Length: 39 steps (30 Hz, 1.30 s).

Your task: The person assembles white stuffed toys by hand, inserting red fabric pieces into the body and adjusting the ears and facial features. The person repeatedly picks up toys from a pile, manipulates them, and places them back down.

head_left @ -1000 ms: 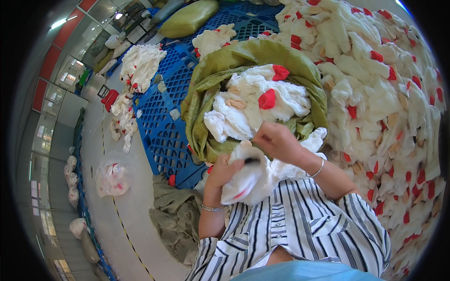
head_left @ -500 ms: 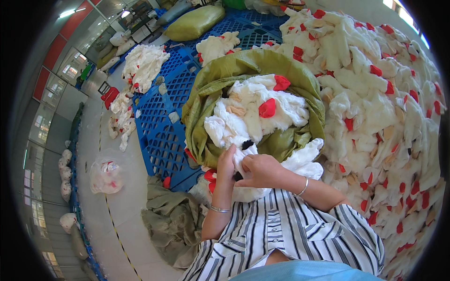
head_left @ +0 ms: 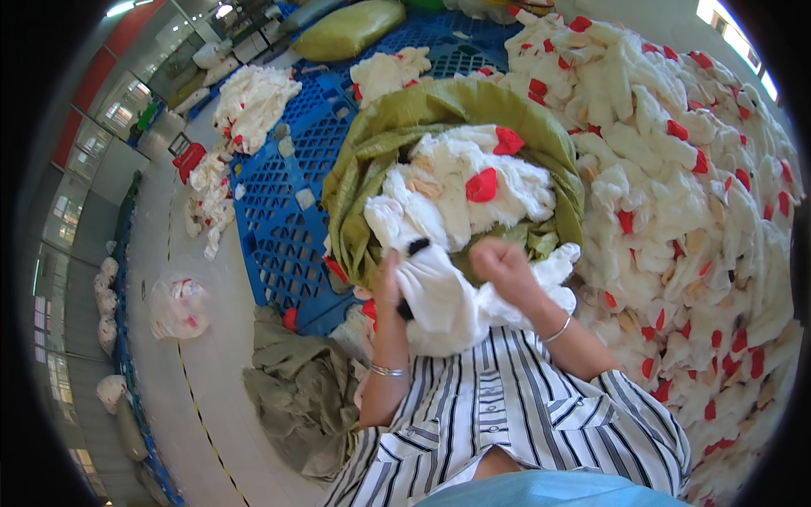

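In the head view, the white plush-fabric piece with black patches (head_left: 439,291) is held at its left edge in the grip of the left hand (head_left: 389,283), by the near rim of the round olive-green woven sack (head_left: 564,152), while the right hand (head_left: 504,269) is curled closed just beside it, and whether anything is pinched there cannot be told. The piece is judged light, limp, hardly fragile and not very slippery; hold is best taken of a doubled fold near its upper edge, since the loose body will probably sag.
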Each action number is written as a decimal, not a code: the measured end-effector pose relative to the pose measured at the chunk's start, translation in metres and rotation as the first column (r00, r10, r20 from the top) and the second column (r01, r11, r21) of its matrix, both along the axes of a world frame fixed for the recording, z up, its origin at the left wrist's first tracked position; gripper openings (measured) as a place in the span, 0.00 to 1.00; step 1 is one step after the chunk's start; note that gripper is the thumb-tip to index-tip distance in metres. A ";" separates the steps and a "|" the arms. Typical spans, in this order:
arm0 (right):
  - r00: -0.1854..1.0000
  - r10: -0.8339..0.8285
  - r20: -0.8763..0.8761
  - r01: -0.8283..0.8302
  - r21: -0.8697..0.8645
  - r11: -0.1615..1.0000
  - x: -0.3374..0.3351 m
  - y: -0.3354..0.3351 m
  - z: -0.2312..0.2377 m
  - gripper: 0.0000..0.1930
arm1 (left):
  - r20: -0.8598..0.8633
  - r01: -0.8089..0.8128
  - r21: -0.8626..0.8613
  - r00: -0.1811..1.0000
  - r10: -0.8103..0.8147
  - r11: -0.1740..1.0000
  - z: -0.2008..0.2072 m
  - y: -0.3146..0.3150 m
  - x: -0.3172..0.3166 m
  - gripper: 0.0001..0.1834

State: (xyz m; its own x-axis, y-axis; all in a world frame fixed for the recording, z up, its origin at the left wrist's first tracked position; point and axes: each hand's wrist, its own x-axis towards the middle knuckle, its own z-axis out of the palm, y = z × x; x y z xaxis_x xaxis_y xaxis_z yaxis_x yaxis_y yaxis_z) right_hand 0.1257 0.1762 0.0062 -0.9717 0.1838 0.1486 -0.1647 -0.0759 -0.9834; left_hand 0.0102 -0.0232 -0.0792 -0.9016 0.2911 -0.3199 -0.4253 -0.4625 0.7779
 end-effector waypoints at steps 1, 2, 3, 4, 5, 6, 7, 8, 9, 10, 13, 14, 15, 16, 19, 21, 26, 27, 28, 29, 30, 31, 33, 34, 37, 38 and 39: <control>0.995 -0.017 0.096 0.009 0.077 0.997 -0.001 0.013 0.003 0.17 | -0.023 -0.038 -0.007 0.999 0.038 0.999 -0.006 -0.008 -0.008 0.23; 0.979 -0.035 0.201 0.003 0.156 0.988 -0.002 0.022 0.002 0.17 | -0.033 -0.078 -0.015 0.996 0.078 0.997 -0.014 -0.013 -0.013 0.24; 0.981 0.016 0.195 -0.060 0.222 0.973 -0.004 0.024 -0.008 0.15 | -0.035 -0.073 0.024 0.997 0.074 0.997 -0.022 -0.014 -0.020 0.25; 0.978 0.070 0.197 -0.126 0.284 0.951 -0.004 0.020 -0.019 0.13 | -0.030 -0.069 0.064 0.997 0.071 0.996 -0.032 -0.010 -0.023 0.25; 0.973 0.121 0.196 -0.167 0.243 0.956 0.001 0.013 -0.026 0.12 | -0.009 -0.061 0.045 0.998 0.061 0.997 -0.025 -0.002 -0.021 0.25; 0.967 0.181 0.180 -0.216 0.198 0.956 0.004 0.004 -0.026 0.12 | 0.001 -0.062 0.025 0.998 0.062 0.998 -0.003 0.003 -0.014 0.25; 0.963 0.156 0.219 -0.182 0.109 0.977 0.008 -0.001 -0.025 0.11 | -0.059 0.012 0.114 0.998 -0.006 0.993 0.009 0.012 -0.006 0.26; 0.969 0.136 0.207 -0.154 0.070 0.986 0.007 -0.003 -0.032 0.10 | -0.291 0.068 0.056 0.955 -0.049 0.996 0.022 0.014 0.008 0.25; 0.970 0.118 0.213 -0.122 0.006 0.992 0.005 -0.005 -0.034 0.10 | -0.508 0.081 -0.005 0.858 -0.072 0.997 0.037 0.015 0.023 0.26; 0.972 0.093 0.215 -0.084 -0.052 0.995 0.003 -0.007 -0.035 0.09 | -0.682 0.070 -0.033 0.728 -0.074 0.997 0.051 0.017 0.036 0.27; 0.988 0.026 0.155 0.000 -0.167 0.986 -0.001 -0.010 -0.028 0.09 | 0.033 -0.085 -0.041 0.996 0.086 0.996 0.053 0.026 0.006 0.24; 0.990 0.009 0.144 0.015 -0.165 0.986 -0.002 -0.010 -0.029 0.09 | 0.030 -0.034 0.026 0.999 0.033 0.999 0.053 0.024 0.004 0.23; 0.991 -0.007 0.132 0.029 -0.162 0.986 -0.004 -0.009 -0.031 0.09 | 0.024 0.015 0.094 1.000 -0.017 0.995 0.052 0.020 0.005 0.24; 0.993 -0.021 0.120 0.040 -0.159 0.986 -0.004 -0.008 -0.032 0.09 | 0.015 0.062 0.162 0.998 -0.065 0.985 0.053 0.018 0.008 0.27; 0.973 0.056 0.223 -0.032 -0.109 0.994 -0.002 -0.016 -0.032 0.12 | -0.430 0.038 0.166 0.902 0.037 0.985 0.060 0.026 0.030 0.24; 0.963 0.082 0.258 -0.034 -0.187 0.982 -0.002 -0.020 -0.029 0.14 | -0.430 -0.023 0.121 0.900 0.074 0.992 0.055 0.029 0.025 0.23; 0.969 0.150 0.194 -0.126 -0.130 0.983 -0.004 -0.020 -0.026 0.14 | -0.139 -0.190 -0.082 0.974 0.178 0.978 0.043 0.044 0.000 0.22; 0.960 0.197 0.198 -0.175 -0.120 0.977 -0.004 -0.019 -0.022 0.14 | -0.127 -0.172 -0.074 0.979 0.162 0.982 0.043 0.045 0.001 0.21; 0.940 0.275 0.204 -0.255 -0.120 0.959 -0.005 -0.014 -0.022 0.14 | -0.115 -0.154 -0.066 0.983 0.146 0.986 0.043 0.046 0.003 0.21; 0.912 0.354 0.209 -0.335 -0.122 0.934 -0.006 -0.007 -0.021 0.13 | -0.103 -0.138 -0.060 0.986 0.131 0.989 0.043 0.046 0.004 0.20; 0.877 0.430 0.214 -0.412 -0.124 0.902 -0.007 -0.004 -0.020 0.13 | -0.100 -0.115 -0.038 0.989 0.111 0.993 0.040 0.044 0.004 0.20; 0.881 0.423 0.210 -0.391 -0.179 0.903 -0.005 -0.004 -0.017 0.12 | -0.098 -0.093 -0.016 0.991 0.091 0.996 0.036 0.042 0.004 0.20; 0.893 0.404 0.197 -0.342 -0.287 0.895 -0.002 -0.008 -0.002 0.10 | -0.081 -0.068 0.007 0.994 0.068 0.998 0.033 0.041 0.002 0.20; 0.890 0.408 0.204 -0.352 -0.261 0.899 -0.003 -0.010 -0.006 0.09 | -0.063 -0.067 0.009 0.996 0.067 0.998 0.033 0.042 0.001 0.20; 0.898 0.399 0.185 -0.359 -0.216 0.908 -0.008 -0.018 -0.018 0.10 | -0.077 -0.091 -0.014 0.993 0.089 0.996 0.041 0.049 0.006 0.20; 0.913 0.380 0.151 -0.343 -0.221 0.913 -0.008 -0.022 -0.019 0.12 | -0.091 -0.102 -0.028 0.991 0.100 0.994 0.043 0.050 0.009 0.20; 0.926 0.360 0.117 -0.328 -0.227 0.917 -0.007 -0.024 -0.020 0.13 | -0.099 -0.092 -0.056 0.991 0.086 0.994 0.041 0.050 0.008 0.20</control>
